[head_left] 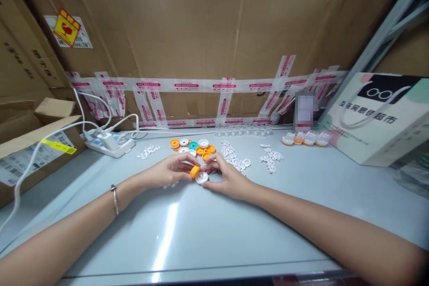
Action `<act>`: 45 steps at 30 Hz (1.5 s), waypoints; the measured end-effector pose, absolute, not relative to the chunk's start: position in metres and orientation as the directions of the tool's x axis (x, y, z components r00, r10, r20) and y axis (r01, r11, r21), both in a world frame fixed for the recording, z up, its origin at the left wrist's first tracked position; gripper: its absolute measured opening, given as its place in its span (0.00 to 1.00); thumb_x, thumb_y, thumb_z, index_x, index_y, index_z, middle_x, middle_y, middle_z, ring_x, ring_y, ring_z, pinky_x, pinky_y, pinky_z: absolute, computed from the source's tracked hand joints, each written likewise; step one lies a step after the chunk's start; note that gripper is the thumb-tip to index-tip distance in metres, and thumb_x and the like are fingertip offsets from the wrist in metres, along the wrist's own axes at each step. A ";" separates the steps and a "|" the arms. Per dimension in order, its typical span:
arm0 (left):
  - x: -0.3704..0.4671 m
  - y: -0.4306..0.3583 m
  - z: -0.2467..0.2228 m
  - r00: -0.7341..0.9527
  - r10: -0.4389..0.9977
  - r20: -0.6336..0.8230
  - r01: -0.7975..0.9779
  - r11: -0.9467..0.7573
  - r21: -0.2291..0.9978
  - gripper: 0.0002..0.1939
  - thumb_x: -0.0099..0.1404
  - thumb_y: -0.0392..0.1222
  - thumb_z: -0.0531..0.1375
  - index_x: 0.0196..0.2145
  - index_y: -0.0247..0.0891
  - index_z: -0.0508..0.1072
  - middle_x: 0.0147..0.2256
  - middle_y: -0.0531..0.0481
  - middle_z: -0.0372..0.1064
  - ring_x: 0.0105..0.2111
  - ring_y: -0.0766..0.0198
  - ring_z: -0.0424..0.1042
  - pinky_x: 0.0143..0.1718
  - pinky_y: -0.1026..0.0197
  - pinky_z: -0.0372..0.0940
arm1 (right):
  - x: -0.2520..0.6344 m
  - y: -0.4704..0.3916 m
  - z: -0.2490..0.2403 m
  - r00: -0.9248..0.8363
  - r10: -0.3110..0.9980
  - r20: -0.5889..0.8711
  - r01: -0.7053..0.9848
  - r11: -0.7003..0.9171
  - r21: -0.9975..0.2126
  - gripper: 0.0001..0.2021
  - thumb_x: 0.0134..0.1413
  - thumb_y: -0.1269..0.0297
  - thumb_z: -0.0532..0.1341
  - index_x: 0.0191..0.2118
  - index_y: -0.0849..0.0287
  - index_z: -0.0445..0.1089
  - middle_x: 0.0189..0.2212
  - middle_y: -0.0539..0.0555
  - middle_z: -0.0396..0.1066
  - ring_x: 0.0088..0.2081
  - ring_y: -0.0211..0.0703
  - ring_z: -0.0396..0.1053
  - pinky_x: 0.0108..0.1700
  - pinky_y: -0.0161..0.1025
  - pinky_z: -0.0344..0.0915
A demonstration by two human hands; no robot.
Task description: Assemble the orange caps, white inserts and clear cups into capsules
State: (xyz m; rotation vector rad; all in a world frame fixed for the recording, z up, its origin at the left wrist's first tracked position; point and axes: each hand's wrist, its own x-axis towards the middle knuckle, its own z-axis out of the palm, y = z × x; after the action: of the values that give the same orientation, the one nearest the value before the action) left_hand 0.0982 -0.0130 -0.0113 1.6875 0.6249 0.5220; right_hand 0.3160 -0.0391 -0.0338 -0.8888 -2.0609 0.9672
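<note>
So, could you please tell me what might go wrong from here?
The orange cap in the left grip is tilted and could slip. The white cap in the right grip might get knocked, as the two are very close. Either grip could also scatter the loose caps and small white pieces just beyond.

The orange piece (195,171) looks plastic, the tabletop (214,237) smooth (and glossy).

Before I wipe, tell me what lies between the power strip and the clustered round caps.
A group of small white plastic pieces, in the head view.
</note>
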 end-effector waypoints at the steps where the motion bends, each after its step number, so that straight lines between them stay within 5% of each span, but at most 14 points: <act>1: 0.099 -0.013 -0.013 0.755 0.655 0.028 0.109 -0.168 0.980 0.14 0.58 0.37 0.61 0.43 0.37 0.65 0.42 0.45 0.68 0.44 0.60 0.68 0.46 0.55 0.61 | 0.316 -0.039 -0.034 -0.530 0.798 0.288 0.281 0.485 -0.828 0.21 0.45 0.68 0.64 0.42 0.54 0.51 0.37 0.52 0.70 0.40 0.40 0.69 0.46 0.44 0.64; 8: 0.104 -0.013 -0.017 0.746 0.653 0.131 0.054 -0.255 0.965 0.13 0.58 0.36 0.62 0.41 0.36 0.67 0.43 0.45 0.65 0.45 0.60 0.68 0.50 0.53 0.60 | 0.315 -0.040 -0.032 -0.514 0.814 0.270 0.204 0.422 -0.883 0.21 0.44 0.67 0.65 0.40 0.54 0.52 0.37 0.52 0.70 0.40 0.40 0.70 0.46 0.45 0.65; 32: 0.108 -0.014 -0.019 0.768 0.620 0.161 0.100 -0.364 0.926 0.14 0.61 0.35 0.59 0.45 0.36 0.67 0.45 0.44 0.64 0.49 0.58 0.65 0.49 0.55 0.63 | 0.317 -0.036 -0.039 -0.470 0.857 0.212 0.141 0.310 -0.940 0.24 0.39 0.63 0.68 0.38 0.54 0.53 0.34 0.50 0.67 0.38 0.41 0.69 0.44 0.45 0.65; 45: 0.113 -0.023 -0.002 0.855 0.473 0.214 0.287 -0.774 0.564 0.13 0.62 0.28 0.53 0.43 0.39 0.69 0.42 0.47 0.68 0.44 0.63 0.66 0.47 0.59 0.62 | 0.316 -0.037 -0.037 -0.458 0.863 0.215 0.163 0.319 -0.934 0.24 0.37 0.66 0.69 0.36 0.54 0.53 0.33 0.47 0.66 0.37 0.40 0.69 0.43 0.42 0.64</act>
State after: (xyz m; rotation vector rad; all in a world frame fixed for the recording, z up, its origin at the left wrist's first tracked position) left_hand 0.1128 -0.0226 -0.0019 2.4989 0.5540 0.4721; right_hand 0.3160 -0.0368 -0.0367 -0.9115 -1.8348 1.1794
